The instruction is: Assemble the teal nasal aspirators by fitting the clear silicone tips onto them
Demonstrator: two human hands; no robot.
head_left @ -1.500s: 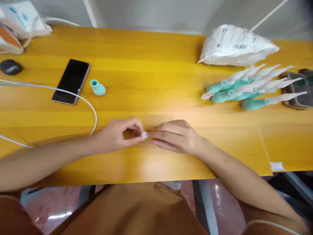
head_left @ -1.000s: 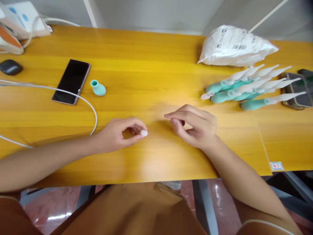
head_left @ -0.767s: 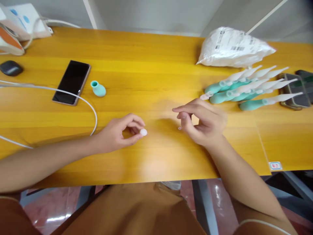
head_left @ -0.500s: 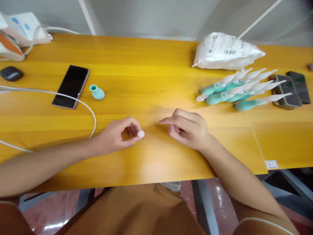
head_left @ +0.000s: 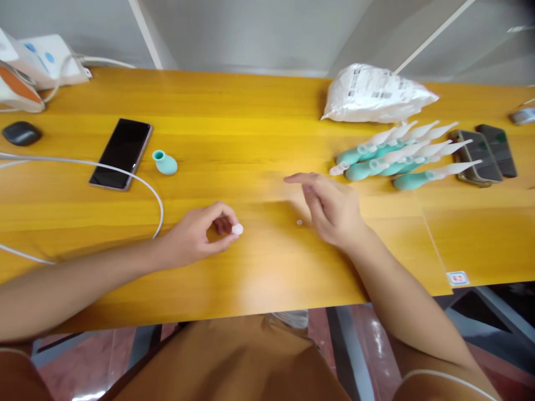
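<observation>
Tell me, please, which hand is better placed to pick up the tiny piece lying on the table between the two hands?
Probably the right hand. Its fingers are open and empty, and the tiny piece lies on the table just beside them. The left hand is farther away and already pinches a small white cap.

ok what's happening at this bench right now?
A person sits at a yellow table. Their left hand pinches a small white cap between thumb and fingertip, just above the wood. The right hand is open and holds nothing, fingers spread beside a tiny pale piece lying on the table. A pile of teal droppers lies further right, with a white bag behind it. A single teal bulb sits by a phone on the left.
</observation>
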